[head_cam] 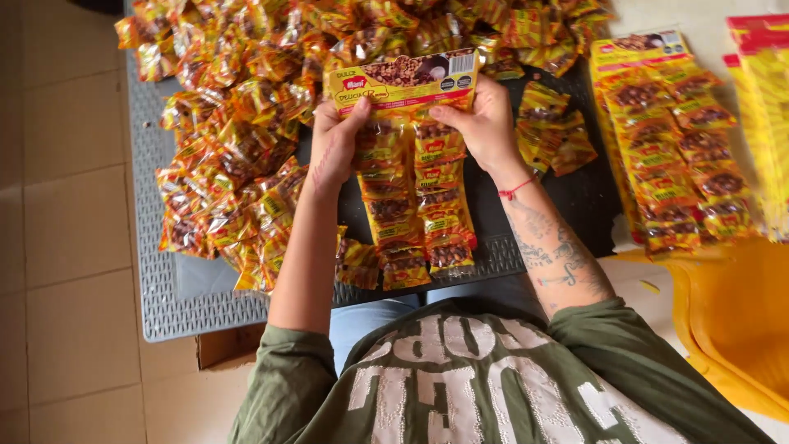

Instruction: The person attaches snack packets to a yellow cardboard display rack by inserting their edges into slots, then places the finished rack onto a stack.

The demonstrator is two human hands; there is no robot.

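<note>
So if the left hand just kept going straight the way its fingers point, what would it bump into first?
The left hand points up the frame, away from the person, gripping the header card of a hanging strip of snack packets. Past that card, it would likely meet the heap of loose packets on the grey table, though depth is unclear.

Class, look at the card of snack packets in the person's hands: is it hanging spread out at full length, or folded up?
Spread out. Both hands, left hand and right hand, grip the header card, and two columns of packets hang straight below it.
</note>
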